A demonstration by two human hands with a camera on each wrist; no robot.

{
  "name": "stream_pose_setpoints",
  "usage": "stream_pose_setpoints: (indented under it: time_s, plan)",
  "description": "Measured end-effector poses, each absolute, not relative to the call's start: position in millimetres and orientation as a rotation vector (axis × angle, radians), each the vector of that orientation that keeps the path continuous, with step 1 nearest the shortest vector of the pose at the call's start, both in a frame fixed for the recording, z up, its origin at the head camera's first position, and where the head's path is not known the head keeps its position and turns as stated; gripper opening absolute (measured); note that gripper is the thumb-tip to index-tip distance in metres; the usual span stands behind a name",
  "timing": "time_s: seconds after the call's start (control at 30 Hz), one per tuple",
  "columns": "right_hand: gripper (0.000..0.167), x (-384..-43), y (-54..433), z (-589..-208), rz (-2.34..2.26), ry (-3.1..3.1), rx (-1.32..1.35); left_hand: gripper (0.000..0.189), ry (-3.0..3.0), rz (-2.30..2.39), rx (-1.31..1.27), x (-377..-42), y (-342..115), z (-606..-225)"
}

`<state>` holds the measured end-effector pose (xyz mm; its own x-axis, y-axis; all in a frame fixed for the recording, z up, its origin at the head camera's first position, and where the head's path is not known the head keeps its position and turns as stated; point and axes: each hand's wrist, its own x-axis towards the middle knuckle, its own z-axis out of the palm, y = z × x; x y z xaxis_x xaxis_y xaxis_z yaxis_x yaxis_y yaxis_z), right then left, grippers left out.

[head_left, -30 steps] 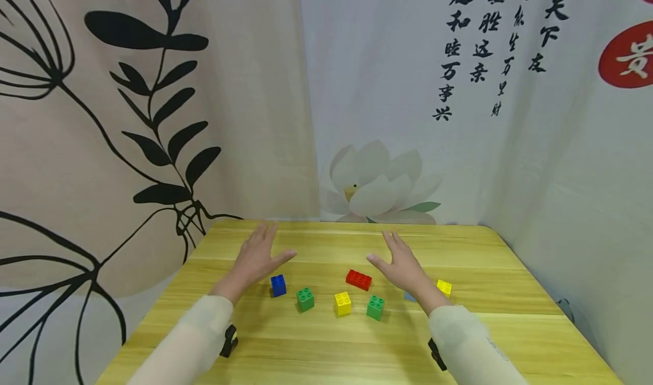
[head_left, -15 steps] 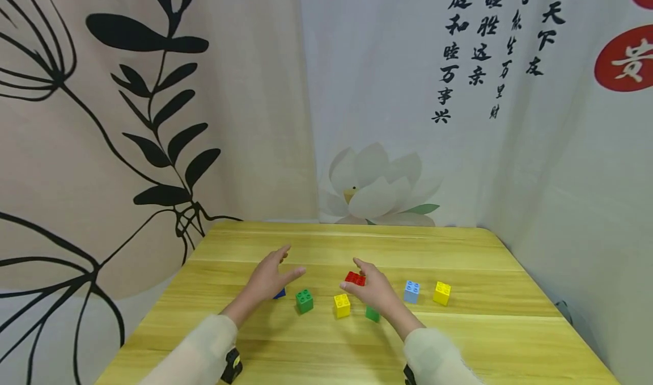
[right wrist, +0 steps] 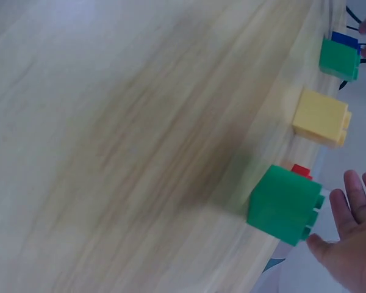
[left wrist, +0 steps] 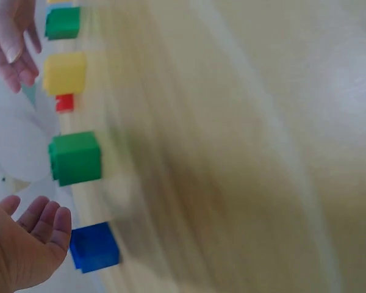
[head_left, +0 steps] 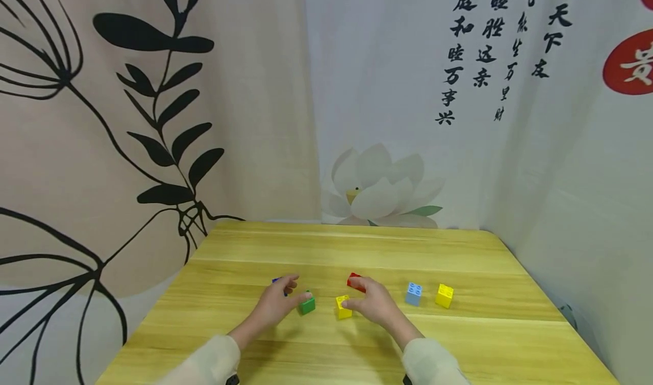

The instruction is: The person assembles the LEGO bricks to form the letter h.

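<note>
My left hand (head_left: 271, 307) hovers over the table with fingers relaxed and slightly bent, holding nothing. Partly behind it is a dark blue toy brick (left wrist: 96, 247), and by its thumb sits a green brick (head_left: 308, 304). The right hand (head_left: 376, 304), also holding nothing, is above a second green brick (right wrist: 285, 204), which it hides in the head view. Its thumb overlaps a yellow brick (head_left: 343, 309). Beyond its fingers lies a longer red brick (head_left: 353, 280), partly covered.
To the right of the right hand, a light blue brick (head_left: 414, 294) and another yellow brick (head_left: 444, 296) stand on the wooden table (head_left: 490, 339). A printed curtain (head_left: 265, 118) hangs behind the table's far edge.
Both hands have come back toward the person and down, from the far part of the table to the bricks. The right hand has also moved left, uncovering the light blue brick.
</note>
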<state>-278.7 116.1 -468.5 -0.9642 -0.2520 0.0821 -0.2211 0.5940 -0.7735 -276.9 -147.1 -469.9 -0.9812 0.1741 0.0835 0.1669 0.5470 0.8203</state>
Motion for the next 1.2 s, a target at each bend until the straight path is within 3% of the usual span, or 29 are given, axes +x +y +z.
stream_pose_setpoints:
  time_s: [0.8,1.2]
  plan:
    - [0.059,-291,121,-494,-1.155,2.814,-0.445,0.067,2.697,1.621,0.124,-273,-140,-508]
    - [0.047,-289,121,-496,-1.048,2.896,-0.543,0.056,2.726,1.629,0.144,-279,-137,-518]
